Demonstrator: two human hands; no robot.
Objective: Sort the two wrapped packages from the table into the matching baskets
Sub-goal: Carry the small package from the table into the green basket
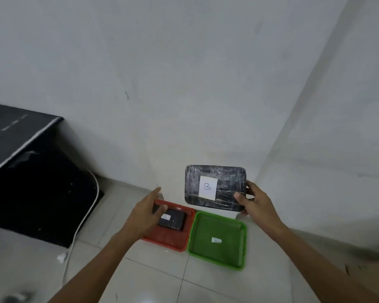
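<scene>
My right hand [253,201] grips the right end of a black wrapped package [225,182] with a white label marked B, held up in the air above the baskets. A red basket [173,241] sits on the floor with a smaller black wrapped package [173,221] lying in it. Right beside it stands a green basket [217,252] with only a small white label on its bottom. My left hand [148,215] hovers open over the red basket, holding nothing.
A table covered in black cloth [20,136] stands at the left, with a white cable [83,221] running down along it to the tiled floor. White walls meet in a corner just behind the baskets.
</scene>
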